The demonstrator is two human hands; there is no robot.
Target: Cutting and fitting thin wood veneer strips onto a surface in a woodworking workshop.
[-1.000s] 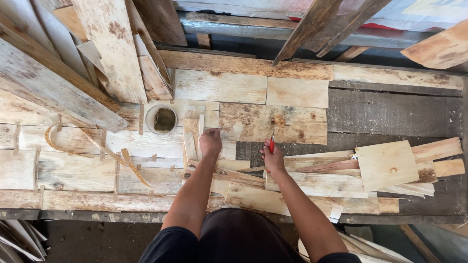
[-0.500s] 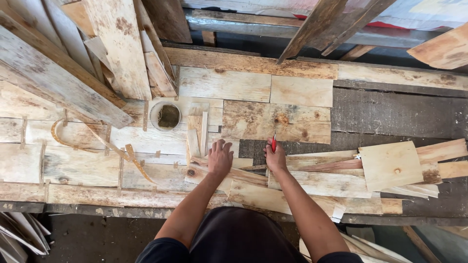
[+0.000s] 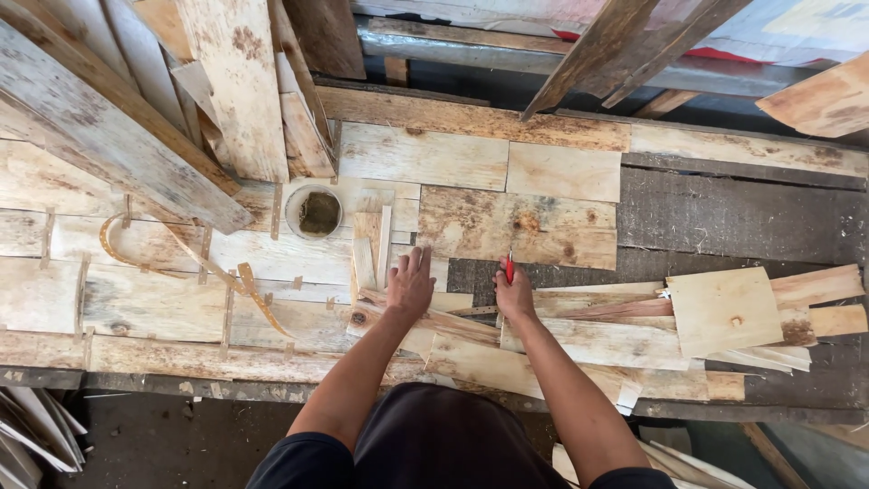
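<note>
rough patched boards make up the workbench (image 3: 742, 217), which fills the middle of the frame, with a darker bare stretch at the right. leaning planks (image 3: 226, 81) crowd the upper left and overhang the bench there, and two dark beams (image 3: 625, 45) slant across the top right. a small round tin (image 3: 314, 212) stands left of centre, just above a few short upright slats (image 3: 373, 249). a curved strip (image 3: 181, 263) lies on the boards at the left.

low in the centre lies a loose heap of thin offcuts (image 3: 579, 340), running right to a square piece of board (image 3: 722, 311) resting on top of it. the left hand (image 3: 411, 282) lies flat, fingers spread, pressing on the left end of the heap. the right hand (image 3: 514, 294) is closed around a red pencil (image 3: 510, 265), tip pointing up the frame, just beside the left hand.

the near edge of the bench runs along the bottom, with dim floor below at the lower left. open bench lies above the hands.
</note>
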